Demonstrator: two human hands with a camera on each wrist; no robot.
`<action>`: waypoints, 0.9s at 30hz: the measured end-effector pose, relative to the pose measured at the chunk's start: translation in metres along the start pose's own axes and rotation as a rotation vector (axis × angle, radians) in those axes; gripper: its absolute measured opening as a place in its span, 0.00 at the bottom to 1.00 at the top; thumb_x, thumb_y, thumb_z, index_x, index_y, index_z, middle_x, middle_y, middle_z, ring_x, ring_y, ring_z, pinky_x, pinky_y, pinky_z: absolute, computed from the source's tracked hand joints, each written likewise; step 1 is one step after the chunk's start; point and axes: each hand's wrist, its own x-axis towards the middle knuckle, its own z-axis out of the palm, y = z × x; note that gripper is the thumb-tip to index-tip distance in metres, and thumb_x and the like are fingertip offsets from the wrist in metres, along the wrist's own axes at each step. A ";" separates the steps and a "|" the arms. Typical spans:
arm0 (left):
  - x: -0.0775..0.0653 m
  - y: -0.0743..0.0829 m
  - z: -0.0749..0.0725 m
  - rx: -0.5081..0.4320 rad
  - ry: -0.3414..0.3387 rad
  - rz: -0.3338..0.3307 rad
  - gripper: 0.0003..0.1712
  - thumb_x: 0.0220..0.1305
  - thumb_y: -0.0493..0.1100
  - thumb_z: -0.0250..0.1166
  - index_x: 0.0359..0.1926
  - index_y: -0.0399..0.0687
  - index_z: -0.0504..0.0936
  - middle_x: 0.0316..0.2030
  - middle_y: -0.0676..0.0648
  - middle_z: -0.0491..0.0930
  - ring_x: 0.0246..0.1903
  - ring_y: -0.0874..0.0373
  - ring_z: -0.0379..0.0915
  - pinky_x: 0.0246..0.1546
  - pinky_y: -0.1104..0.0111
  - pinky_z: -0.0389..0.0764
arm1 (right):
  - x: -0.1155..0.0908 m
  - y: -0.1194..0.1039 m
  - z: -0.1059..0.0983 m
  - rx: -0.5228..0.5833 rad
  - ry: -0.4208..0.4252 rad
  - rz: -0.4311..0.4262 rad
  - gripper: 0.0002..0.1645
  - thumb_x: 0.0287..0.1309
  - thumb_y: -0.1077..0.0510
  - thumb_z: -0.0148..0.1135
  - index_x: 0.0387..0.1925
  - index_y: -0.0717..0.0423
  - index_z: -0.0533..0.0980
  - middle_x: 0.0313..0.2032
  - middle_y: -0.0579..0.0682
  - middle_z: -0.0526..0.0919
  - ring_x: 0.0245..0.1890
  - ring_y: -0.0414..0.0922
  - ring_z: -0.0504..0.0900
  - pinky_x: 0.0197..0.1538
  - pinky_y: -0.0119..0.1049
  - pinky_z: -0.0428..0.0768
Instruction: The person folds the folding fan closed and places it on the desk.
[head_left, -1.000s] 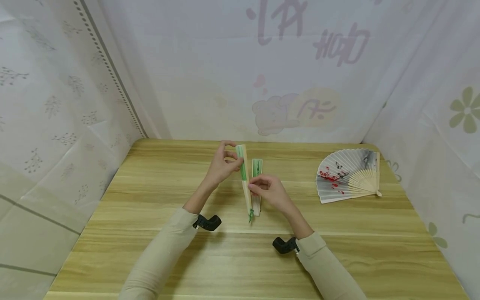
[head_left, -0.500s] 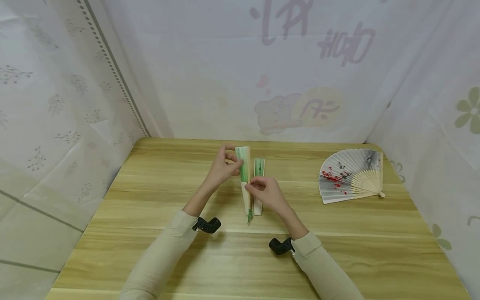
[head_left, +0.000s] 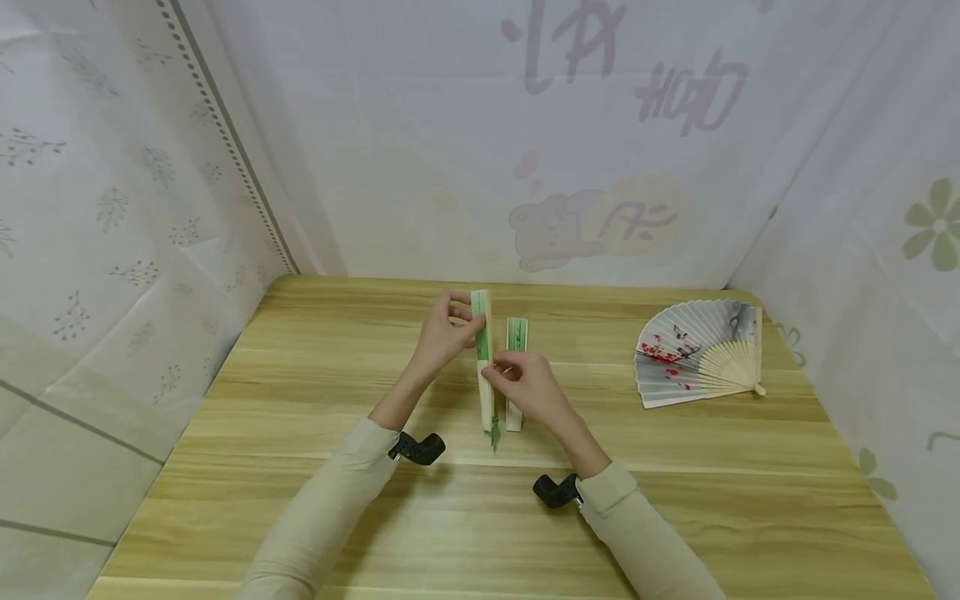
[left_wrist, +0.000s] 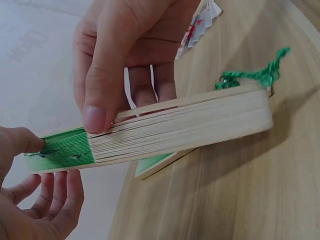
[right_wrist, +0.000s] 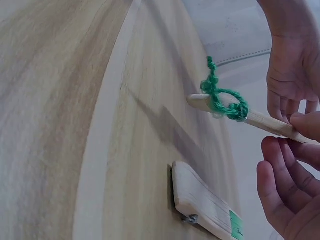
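Both hands hold a nearly folded hand fan (head_left: 483, 396) above the table, its green leaf end pointing away and a green braided cord (left_wrist: 255, 75) hanging at its pivot end. My left hand (head_left: 444, 335) grips the leaf end, thumb on one face and fingers on the other. Partway down the pale ribs, my right hand (head_left: 536, 385) pinches the fan between thumb and fingers. A second folded fan (head_left: 517, 335), also green and pale, lies on the table (head_left: 465, 533) just right of the held one; in the right wrist view its ribs and a small metal pivot show.
A spread fan (head_left: 697, 354) with red blossoms and grey painting lies at the table's back right. Patterned curtains (head_left: 420, 142) hang behind the table and at both sides. Each wrist carries a black camera mount (head_left: 422, 448).
The held fan has swung from leaning to nearly straight up and down in the head view. Its leaf end fanned out a little, then narrowed again. My right hand has shifted slightly left.
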 end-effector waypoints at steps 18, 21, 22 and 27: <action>-0.031 -0.020 -0.011 -0.056 -0.273 -0.067 0.19 0.72 0.31 0.62 0.61 0.35 0.71 0.45 0.34 0.77 0.36 0.45 0.82 0.41 0.43 0.83 | 0.003 0.011 0.002 0.372 -0.001 0.174 0.13 0.72 0.61 0.61 0.46 0.69 0.82 0.34 0.59 0.82 0.36 0.64 0.83 0.44 0.59 0.83; -0.039 -0.024 -0.013 -0.066 -0.264 -0.077 0.20 0.71 0.31 0.64 0.61 0.35 0.71 0.45 0.34 0.77 0.37 0.42 0.82 0.40 0.43 0.83 | 0.003 0.012 0.003 0.347 -0.043 0.173 0.13 0.73 0.61 0.60 0.48 0.69 0.81 0.35 0.58 0.82 0.36 0.62 0.83 0.43 0.57 0.84; -0.042 -0.025 -0.014 -0.067 -0.257 -0.079 0.20 0.71 0.31 0.64 0.61 0.35 0.71 0.45 0.34 0.76 0.37 0.41 0.82 0.40 0.43 0.83 | 0.003 0.012 0.004 0.332 -0.061 0.175 0.13 0.74 0.60 0.59 0.49 0.68 0.81 0.35 0.58 0.82 0.36 0.61 0.83 0.43 0.56 0.84; -0.052 -0.028 -0.017 -0.065 -0.207 -0.094 0.21 0.70 0.31 0.65 0.60 0.34 0.72 0.46 0.34 0.76 0.36 0.40 0.82 0.39 0.45 0.84 | 0.001 0.010 0.007 0.272 -0.135 0.169 0.15 0.76 0.59 0.57 0.52 0.66 0.81 0.35 0.55 0.83 0.34 0.56 0.84 0.40 0.53 0.85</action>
